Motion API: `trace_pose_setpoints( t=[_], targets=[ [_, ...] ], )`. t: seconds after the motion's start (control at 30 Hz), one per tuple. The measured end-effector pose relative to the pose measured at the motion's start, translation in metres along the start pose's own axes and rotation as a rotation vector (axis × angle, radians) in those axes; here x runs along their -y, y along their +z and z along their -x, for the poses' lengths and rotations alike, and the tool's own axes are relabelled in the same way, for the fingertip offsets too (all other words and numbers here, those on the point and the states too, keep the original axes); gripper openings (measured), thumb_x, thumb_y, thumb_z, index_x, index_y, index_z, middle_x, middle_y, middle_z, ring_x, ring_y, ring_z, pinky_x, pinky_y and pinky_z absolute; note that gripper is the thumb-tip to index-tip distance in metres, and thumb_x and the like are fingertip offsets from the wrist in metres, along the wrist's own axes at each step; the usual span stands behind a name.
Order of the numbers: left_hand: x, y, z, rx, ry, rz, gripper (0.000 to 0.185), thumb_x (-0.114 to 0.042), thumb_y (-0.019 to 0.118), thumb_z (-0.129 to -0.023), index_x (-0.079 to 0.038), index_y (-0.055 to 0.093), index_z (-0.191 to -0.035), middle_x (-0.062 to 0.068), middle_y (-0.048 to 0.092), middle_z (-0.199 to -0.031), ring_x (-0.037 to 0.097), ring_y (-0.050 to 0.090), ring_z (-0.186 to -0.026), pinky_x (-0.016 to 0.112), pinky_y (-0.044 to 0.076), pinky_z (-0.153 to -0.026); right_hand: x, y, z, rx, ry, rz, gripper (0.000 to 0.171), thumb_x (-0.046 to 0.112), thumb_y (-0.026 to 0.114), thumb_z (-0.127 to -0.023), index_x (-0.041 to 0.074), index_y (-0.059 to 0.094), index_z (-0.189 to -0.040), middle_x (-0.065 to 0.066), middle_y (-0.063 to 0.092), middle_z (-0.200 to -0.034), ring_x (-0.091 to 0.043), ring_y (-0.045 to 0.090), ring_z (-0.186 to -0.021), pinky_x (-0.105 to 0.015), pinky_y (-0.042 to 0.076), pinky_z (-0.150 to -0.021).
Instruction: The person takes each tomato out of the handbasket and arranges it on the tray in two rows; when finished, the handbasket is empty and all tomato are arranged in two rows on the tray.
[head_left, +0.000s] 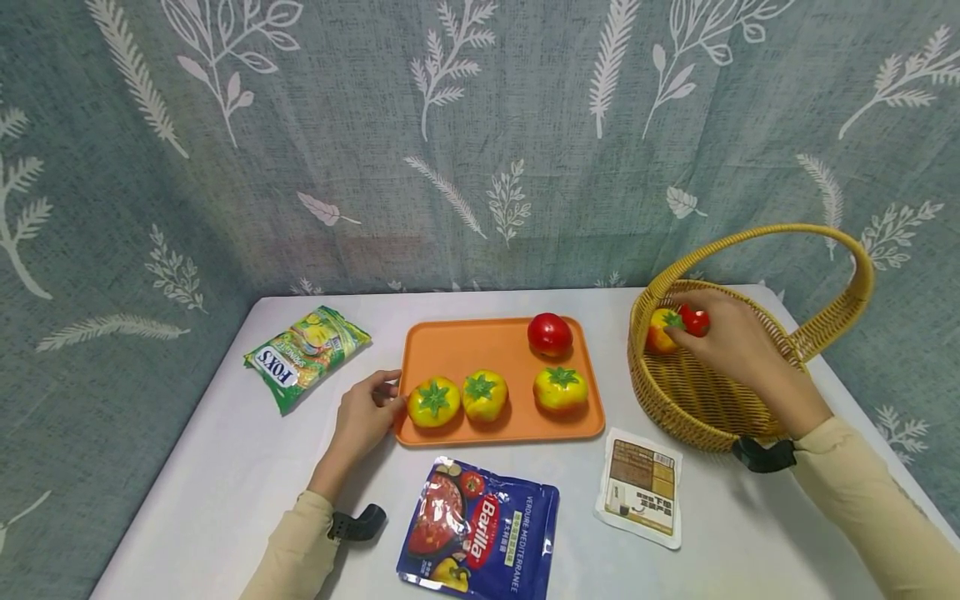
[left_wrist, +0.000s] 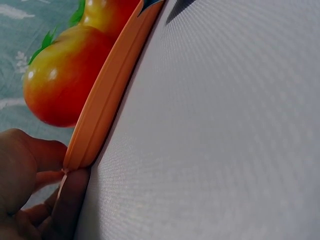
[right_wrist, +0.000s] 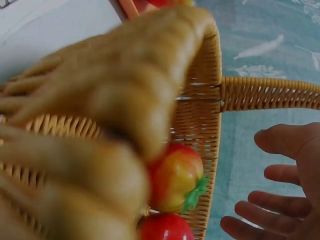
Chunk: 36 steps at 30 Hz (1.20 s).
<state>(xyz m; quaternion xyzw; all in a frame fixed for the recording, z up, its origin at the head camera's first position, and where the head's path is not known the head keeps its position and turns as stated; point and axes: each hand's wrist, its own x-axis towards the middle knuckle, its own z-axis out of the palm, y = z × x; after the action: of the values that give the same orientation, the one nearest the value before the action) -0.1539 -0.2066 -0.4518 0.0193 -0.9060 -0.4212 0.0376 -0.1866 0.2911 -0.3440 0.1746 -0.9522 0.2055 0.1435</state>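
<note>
My left hand (head_left: 367, 410) is at the left edge of an orange tray (head_left: 480, 333), pinching its rim between thumb and fingers. In the left wrist view, a finger (left_wrist: 75, 192) lies against the tray's underside. On the tray are three yellow-red tomatoes with green leaves, the nearest tomato (head_left: 433, 402) beside the hand, plus a glossy red fruit (head_left: 551, 335). My right hand (head_left: 722, 332) is over a wicker basket (head_left: 697, 396). Its fingers (right_wrist: 280, 140) are spread with nothing between them in the right wrist view. Inside the basket lie a yellow-red tomato (right_wrist: 181, 180) and a red fruit (right_wrist: 167, 229).
A green Fox's bag (head_left: 306, 354) lies at the back left. In front of the tray is a blue Barilla pouch (head_left: 480, 529), with a white-and-brown packet (head_left: 641, 489) to its right. The basket's tall handle (head_left: 780, 229) arches above it. A patterned curtain (head_left: 480, 183) stands behind the table.
</note>
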Motion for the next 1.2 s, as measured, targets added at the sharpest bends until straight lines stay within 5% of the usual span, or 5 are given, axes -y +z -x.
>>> trace_pose_setpoints(
  t=[0.27, 0.63, 0.9, 1.2],
  targets=[
    [0.0, -0.001, 0.0, -0.003, 0.002, -0.001, 0.041, -0.007, 0.072, -0.088, -0.004, 0.065, -0.128, 0.009, 0.067, -0.097, 0.021, 0.061, -0.079, 0.024, 0.05, -0.058, -0.005, 0.0, -0.008, 0.124, 0.054, -0.002, 0.055, 0.028, 0.075, -0.09, -0.004, 0.06, -0.131, -0.027, 0.06, -0.126, -0.04, 0.06, -0.097, -0.056, 0.048, -0.079],
    [0.003, 0.0, 0.001, -0.02, 0.02, -0.023, 0.04, -0.008, 0.073, -0.087, -0.004, 0.066, -0.126, 0.007, 0.067, -0.094, 0.02, 0.061, -0.079, 0.027, 0.048, -0.064, -0.014, -0.003, -0.015, 0.159, 0.054, -0.009, 0.052, 0.024, 0.073, -0.091, -0.003, 0.058, -0.132, -0.028, 0.059, -0.128, -0.047, 0.059, -0.108, -0.061, 0.049, -0.085],
    [0.003, 0.003, -0.001, -0.021, 0.027, -0.019, 0.039, -0.009, 0.073, -0.087, -0.005, 0.066, -0.126, 0.007, 0.067, -0.094, 0.019, 0.062, -0.078, 0.025, 0.049, -0.061, -0.014, 0.006, -0.027, 0.316, 0.08, 0.019, 0.056, 0.023, 0.074, -0.09, -0.008, 0.055, -0.132, -0.029, 0.057, -0.129, -0.047, 0.054, -0.115, -0.062, 0.045, -0.092],
    [0.004, 0.003, -0.001, -0.03, 0.025, -0.023, 0.04, -0.009, 0.074, -0.087, -0.005, 0.067, -0.125, 0.007, 0.068, -0.093, 0.019, 0.063, -0.079, 0.029, 0.049, -0.066, -0.019, 0.015, -0.037, 0.371, 0.08, 0.045, 0.056, 0.023, 0.077, -0.088, -0.006, 0.057, -0.131, -0.027, 0.062, -0.122, -0.043, 0.059, -0.109, -0.058, 0.047, -0.088]
  ],
)
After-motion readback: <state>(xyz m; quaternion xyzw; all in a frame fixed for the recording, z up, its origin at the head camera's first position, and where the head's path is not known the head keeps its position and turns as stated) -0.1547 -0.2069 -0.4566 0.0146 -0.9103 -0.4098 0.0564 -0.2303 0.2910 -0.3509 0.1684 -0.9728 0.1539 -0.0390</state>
